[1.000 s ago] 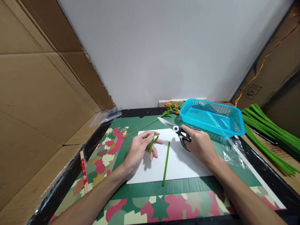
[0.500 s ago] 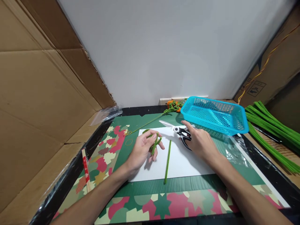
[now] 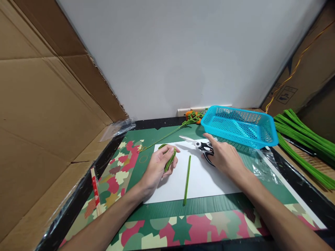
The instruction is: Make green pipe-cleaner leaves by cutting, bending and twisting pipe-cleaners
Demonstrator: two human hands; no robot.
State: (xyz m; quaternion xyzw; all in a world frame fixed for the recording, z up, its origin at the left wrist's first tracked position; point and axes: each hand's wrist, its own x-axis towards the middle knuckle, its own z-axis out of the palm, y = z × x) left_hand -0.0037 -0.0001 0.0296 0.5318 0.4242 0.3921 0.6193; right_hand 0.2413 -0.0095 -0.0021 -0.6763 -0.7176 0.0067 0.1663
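Note:
Several short green pipe cleaner pieces (image 3: 170,163) are gathered in my left hand (image 3: 158,165), its fingers curled round them over the white paper. My right hand (image 3: 225,156) has hold of a pair of scissors (image 3: 206,149) with black and white handles; the forefinger is stretched along them and the blades point left. The far fingers of that hand are hidden behind the handles. Between my hands one cut green pipe cleaner (image 3: 187,180) lies on the white paper (image 3: 206,181), its near end reaching onto the green mat.
Behind my right hand stands a blue perforated basket (image 3: 239,127). Orange pipe cleaner flowers (image 3: 192,115) on a long green stem lie beside it. Long green pipe cleaners (image 3: 306,139) are heaped at the right. Chopsticks in a red wrapper (image 3: 95,188) rest at the left.
The fingers of my left hand have closed in more tightly round the green pieces. My right hand and the scissors have barely moved.

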